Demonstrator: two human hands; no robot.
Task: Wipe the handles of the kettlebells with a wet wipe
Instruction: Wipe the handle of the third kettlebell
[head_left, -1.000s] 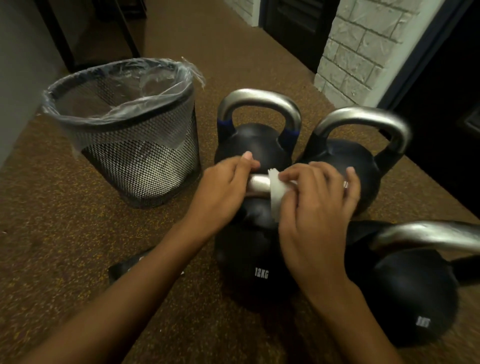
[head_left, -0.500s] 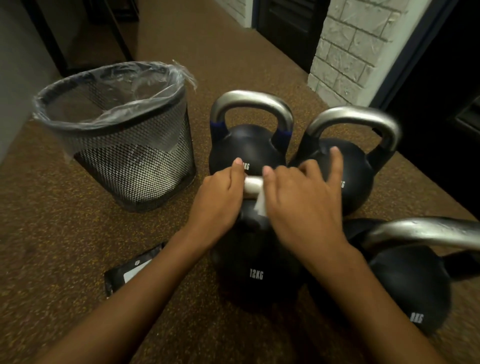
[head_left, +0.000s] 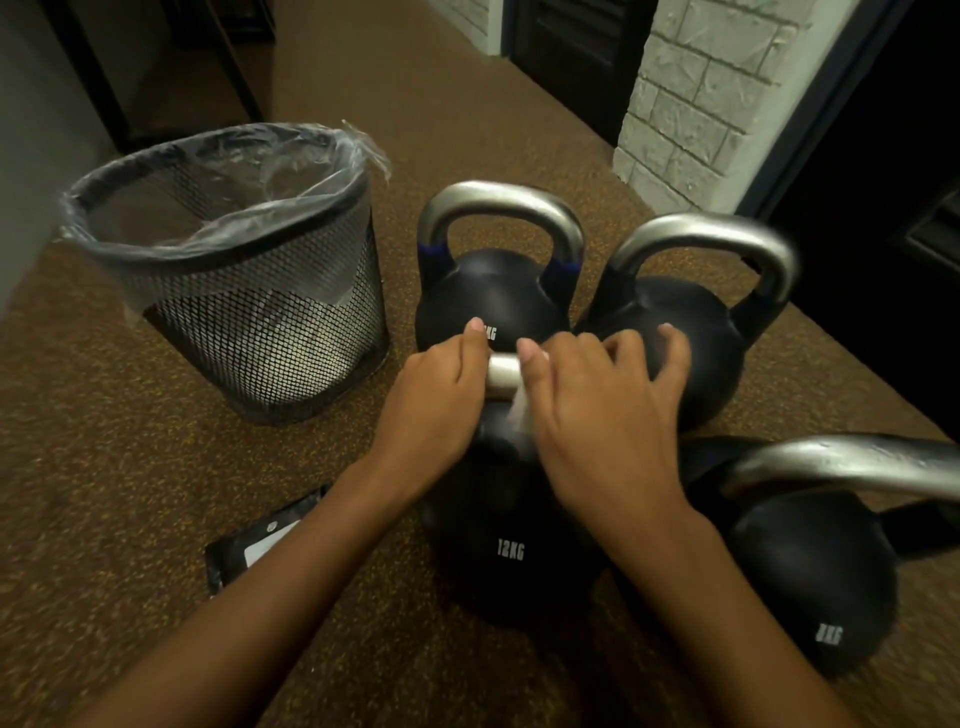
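Here, four kettlebells grouped on the brown floor, toward its right side by the dark doorway; nearest one, the 12KG bell (head_left: 511, 545), sitting under both hands. Left hand (head_left: 436, 400) curled shut around the left end of its handle (head_left: 503, 371), probably to steady the bell; thumb raised over the bar. Right hand (head_left: 597, 415) closed over the handle just beside it, fingers bent, pinching the white wipe (head_left: 519, 415) against the steel; only a small fold of wipe showing under the thumb, so impossible to say how far round the bar it goes. Short bare stretch of handle visible between the hands. Behind, two more bells: the blue-banded bell (head_left: 493, 291) and the right bell (head_left: 685, 332), handles upright and free. At the right edge, the 8KG bell (head_left: 821, 587), handle leaning across. Mesh bin (head_left: 244, 291) with liner standing left of the group, presumably within reach for spent wipes; black packet (head_left: 260, 540) lying flat near the left forearm, likely the wipes' pack. Judging by this, wiping under way on one handle, three apparently left.
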